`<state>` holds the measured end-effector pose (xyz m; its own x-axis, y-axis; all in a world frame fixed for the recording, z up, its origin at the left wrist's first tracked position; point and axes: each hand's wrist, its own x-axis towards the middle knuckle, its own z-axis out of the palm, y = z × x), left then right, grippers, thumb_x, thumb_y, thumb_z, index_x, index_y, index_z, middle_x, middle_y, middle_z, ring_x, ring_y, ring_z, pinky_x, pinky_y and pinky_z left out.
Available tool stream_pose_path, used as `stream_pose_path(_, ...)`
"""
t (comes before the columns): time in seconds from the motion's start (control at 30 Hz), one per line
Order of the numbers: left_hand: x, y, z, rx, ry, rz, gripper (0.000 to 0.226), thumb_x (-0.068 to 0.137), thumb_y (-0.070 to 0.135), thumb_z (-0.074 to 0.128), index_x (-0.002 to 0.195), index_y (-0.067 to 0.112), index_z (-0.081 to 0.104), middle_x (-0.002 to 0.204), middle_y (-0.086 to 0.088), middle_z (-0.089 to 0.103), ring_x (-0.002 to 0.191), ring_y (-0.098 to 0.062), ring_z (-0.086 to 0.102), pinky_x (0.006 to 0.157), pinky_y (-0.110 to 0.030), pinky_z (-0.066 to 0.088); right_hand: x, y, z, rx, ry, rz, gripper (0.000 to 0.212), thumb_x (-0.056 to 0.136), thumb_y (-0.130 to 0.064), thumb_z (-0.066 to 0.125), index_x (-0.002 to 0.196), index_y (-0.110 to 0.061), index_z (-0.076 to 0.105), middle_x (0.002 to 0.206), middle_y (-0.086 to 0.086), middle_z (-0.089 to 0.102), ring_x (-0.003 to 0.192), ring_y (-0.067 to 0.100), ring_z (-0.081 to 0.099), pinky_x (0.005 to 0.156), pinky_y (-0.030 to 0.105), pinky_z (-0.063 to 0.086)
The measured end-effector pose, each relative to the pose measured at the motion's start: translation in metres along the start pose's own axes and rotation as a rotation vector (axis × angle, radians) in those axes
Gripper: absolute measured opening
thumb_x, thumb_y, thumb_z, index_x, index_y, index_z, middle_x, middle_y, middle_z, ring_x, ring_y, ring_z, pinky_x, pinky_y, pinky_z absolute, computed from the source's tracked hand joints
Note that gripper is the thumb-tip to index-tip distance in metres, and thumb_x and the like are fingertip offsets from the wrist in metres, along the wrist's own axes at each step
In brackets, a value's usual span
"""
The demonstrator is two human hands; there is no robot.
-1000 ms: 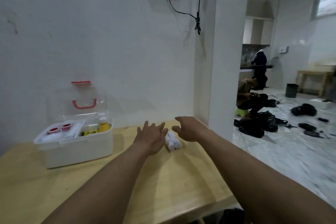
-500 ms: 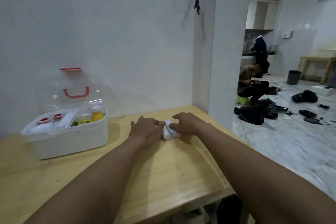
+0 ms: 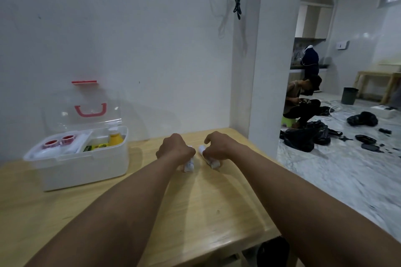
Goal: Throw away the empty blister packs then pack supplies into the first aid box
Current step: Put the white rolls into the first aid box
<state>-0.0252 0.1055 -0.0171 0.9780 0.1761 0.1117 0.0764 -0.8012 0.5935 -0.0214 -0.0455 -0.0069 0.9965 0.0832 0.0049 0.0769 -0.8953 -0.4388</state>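
The white first aid box (image 3: 86, 167) stands open at the table's left, its clear lid with a red handle (image 3: 90, 110) leaning against the wall. Inside I see two red-rimmed tape rolls (image 3: 58, 141), a yellow bottle (image 3: 115, 138) and some packets. My left hand (image 3: 175, 149) is shut on a white bandage roll (image 3: 188, 165) whose end sticks out below the fist. My right hand (image 3: 219, 146) is shut on a second white bandage roll (image 3: 208, 157), which pokes out on both sides. Both rolls are just over the wooden table (image 3: 195, 212).
The wall is right behind the table, and a white pillar (image 3: 267, 71) stands at its far right corner. A black cable (image 3: 237, 0) hangs on the wall. Beyond the table's right edge is a marble floor where a person (image 3: 301, 102) sits among dark bags, with a dark bin (image 3: 349, 96) farther back.
Both hands came down on the two white rolls lying together, closed on one each and drew them apart. The view tilted down a little.
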Motion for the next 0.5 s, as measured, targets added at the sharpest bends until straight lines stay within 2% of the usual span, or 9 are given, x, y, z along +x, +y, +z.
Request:
stream_pose_path(0.07, -0.001, 0.000, -0.004, -0.064, -0.006, -0.011, 0.020, 0.077, 0.031, 0.068, 0.086, 0.014, 0.061, 0.100, -0.010, 0.069, 0.090, -0.028, 0.066, 0.060, -0.027, 0.042, -0.001, -0.003, -0.002, 0.030, -0.003, 0.003, 0.060, 0.087, -0.029, 0.061, 0.143, -0.013, 0.048, 0.132, 0.008, 0.059, 0.109, 0.024, 0.061, 0.085, 0.031, 0.051)
stream_pose_path(0.1, -0.002, -0.001, -0.007, -0.096, -0.010, -0.007, 0.021, 0.081, 0.030, 0.067, 0.095, 0.015, 0.061, 0.104, -0.006, 0.066, 0.092, -0.027, 0.063, 0.068, -0.029, 0.048, -0.003, -0.004, -0.004, 0.056, -0.002, -0.002, 0.060, 0.087, -0.026, 0.061, 0.144, -0.014, 0.046, 0.130, 0.008, 0.059, 0.103, 0.023, 0.063, 0.083, 0.031, 0.053)
stream_pose_path(0.17, -0.002, -0.003, -0.015, -0.148, -0.008, 0.023, 0.036, 0.085, 0.026, 0.064, 0.118, 0.017, 0.057, 0.116, -0.006, 0.060, 0.103, -0.025, 0.061, 0.084, -0.032, 0.051, -0.006, -0.010, -0.011, 0.114, 0.006, -0.024, 0.059, 0.088, -0.020, 0.060, 0.144, -0.017, 0.046, 0.125, 0.009, 0.060, 0.087, 0.020, 0.065, 0.070, 0.028, 0.056)
stream_pose_path(0.23, -0.003, -0.003, -0.027, -0.193, 0.002, 0.080, 0.041, 0.088, 0.023, 0.059, 0.128, 0.020, 0.054, 0.119, -0.008, 0.060, 0.102, -0.025, 0.060, 0.087, -0.034, 0.051, -0.010, -0.017, -0.018, 0.150, 0.023, -0.055, 0.056, 0.089, -0.016, 0.058, 0.144, -0.021, 0.046, 0.123, 0.010, 0.060, 0.075, 0.017, 0.063, 0.057, 0.023, 0.052)
stream_pose_path(0.37, -0.006, 0.000, -0.057, -0.212, 0.076, 0.170, 0.030, 0.093, 0.023, 0.053, 0.122, 0.024, 0.059, 0.116, -0.010, 0.062, 0.090, -0.024, 0.057, 0.075, -0.030, 0.046, -0.018, -0.037, -0.033, 0.192, 0.067, -0.106, 0.053, 0.090, -0.015, 0.058, 0.142, -0.021, 0.049, 0.132, 0.009, 0.056, 0.082, 0.022, 0.066, 0.062, 0.028, 0.058)
stream_pose_path(0.5, -0.011, -0.002, -0.094, -0.231, 0.161, 0.209, 0.024, 0.090, 0.021, 0.056, 0.113, 0.025, 0.064, 0.109, -0.009, 0.067, 0.086, -0.023, 0.060, 0.071, -0.029, 0.045, -0.022, -0.063, -0.043, 0.218, 0.086, -0.151, 0.055, 0.085, -0.011, 0.064, 0.138, -0.020, 0.048, 0.130, 0.009, 0.053, 0.084, 0.023, 0.068, 0.064, 0.031, 0.061)
